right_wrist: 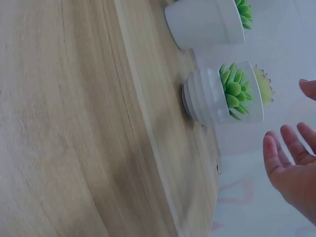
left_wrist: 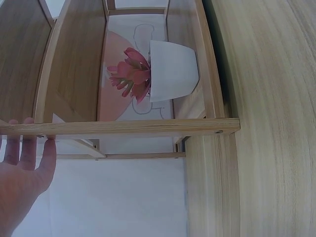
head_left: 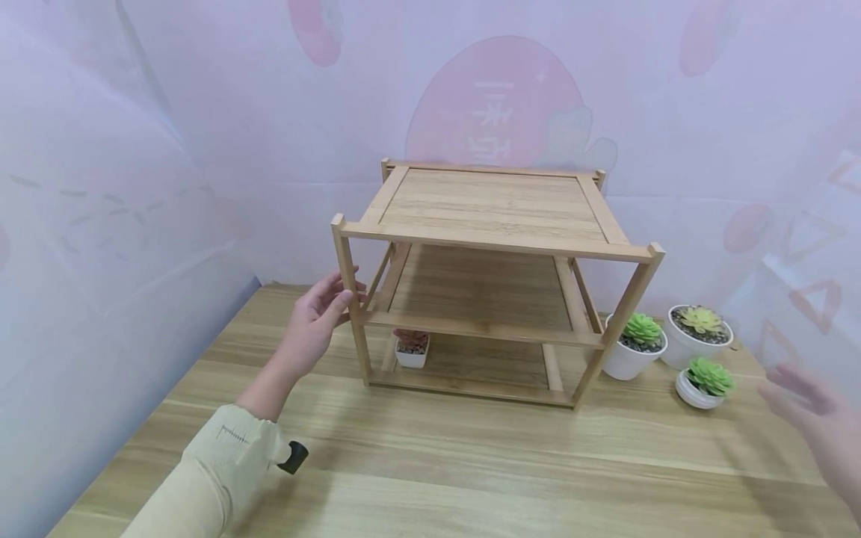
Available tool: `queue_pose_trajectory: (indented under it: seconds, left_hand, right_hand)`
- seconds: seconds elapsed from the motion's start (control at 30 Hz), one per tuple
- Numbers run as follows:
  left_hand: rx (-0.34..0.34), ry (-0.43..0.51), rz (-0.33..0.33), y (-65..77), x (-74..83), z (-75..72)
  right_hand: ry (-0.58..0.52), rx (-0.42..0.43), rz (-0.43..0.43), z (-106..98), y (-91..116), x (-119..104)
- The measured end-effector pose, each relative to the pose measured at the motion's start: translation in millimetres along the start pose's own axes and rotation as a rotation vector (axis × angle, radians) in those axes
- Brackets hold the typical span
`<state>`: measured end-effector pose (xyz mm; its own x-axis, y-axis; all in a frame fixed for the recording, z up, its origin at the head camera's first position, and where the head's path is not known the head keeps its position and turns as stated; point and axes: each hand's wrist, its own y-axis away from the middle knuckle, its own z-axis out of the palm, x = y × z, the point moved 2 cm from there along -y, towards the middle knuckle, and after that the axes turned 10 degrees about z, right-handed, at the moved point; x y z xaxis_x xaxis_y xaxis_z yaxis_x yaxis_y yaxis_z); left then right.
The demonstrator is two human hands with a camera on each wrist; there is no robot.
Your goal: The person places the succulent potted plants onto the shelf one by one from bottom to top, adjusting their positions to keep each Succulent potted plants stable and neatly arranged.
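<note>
A three-tier wooden shelf rack stands on the table. My left hand holds its front left post, thumb at the near side and fingers reaching behind. On the bottom tier, at the left, sits a red succulent in a white pot; its pink-red leaves and squarish pot show closely in the left wrist view. At the far right my right hand is in the air with nothing in it, fingers loosely extended. The small green succulent in a ribbed white pot is nearest to it, apart from the fingers.
Beside the rack's right side stand a green succulent in a white pot and a yellow-green succulent in a white pot. Printed cloth encloses the back and sides of the wooden table.
</note>
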<state>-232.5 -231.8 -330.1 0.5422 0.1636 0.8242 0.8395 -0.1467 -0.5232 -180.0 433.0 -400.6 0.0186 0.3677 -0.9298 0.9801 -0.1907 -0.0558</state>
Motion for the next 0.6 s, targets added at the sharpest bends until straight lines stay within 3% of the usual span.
queue_pose_trajectory:
  seconds: [0.1,0.4,0.6]
  left_hand:
    - [-0.002,-0.006,0.004,-0.5,-0.2,0.5]
    - [-0.006,-0.002,0.009,-0.9,-0.9,0.6]
    - [0.005,0.008,0.011,-0.9,-0.7,0.0]
  right_hand:
    - [0.179,-0.003,0.049,-3,0,6]
    - [0.357,-0.079,0.101,-5,-7,16]
    - [0.389,-0.161,0.146,2,-12,16]
